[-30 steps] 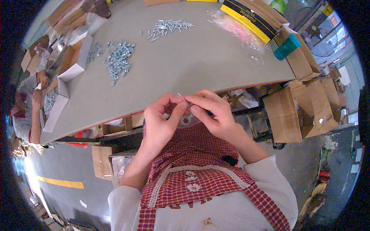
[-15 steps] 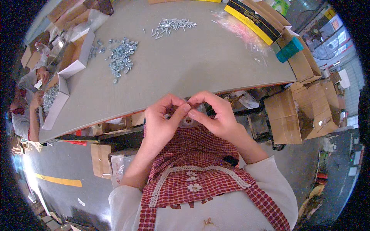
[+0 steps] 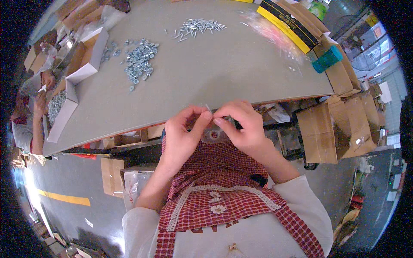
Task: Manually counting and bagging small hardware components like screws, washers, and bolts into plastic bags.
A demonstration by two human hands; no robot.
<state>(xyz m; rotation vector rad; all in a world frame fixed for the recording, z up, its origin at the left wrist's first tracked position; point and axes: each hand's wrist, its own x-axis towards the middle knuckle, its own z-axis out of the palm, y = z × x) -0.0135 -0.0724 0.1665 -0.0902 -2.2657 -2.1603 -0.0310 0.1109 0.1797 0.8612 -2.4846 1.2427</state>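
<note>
At the table's near edge, the left hand and right hand pinch a small clear bag between closed fingertips, its contents hidden behind the fingers.

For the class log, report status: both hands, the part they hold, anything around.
Left hand and right hand pinch a small clear bag at the table edge. Nut pile and screw pile lie apart, far up the table.
</note>
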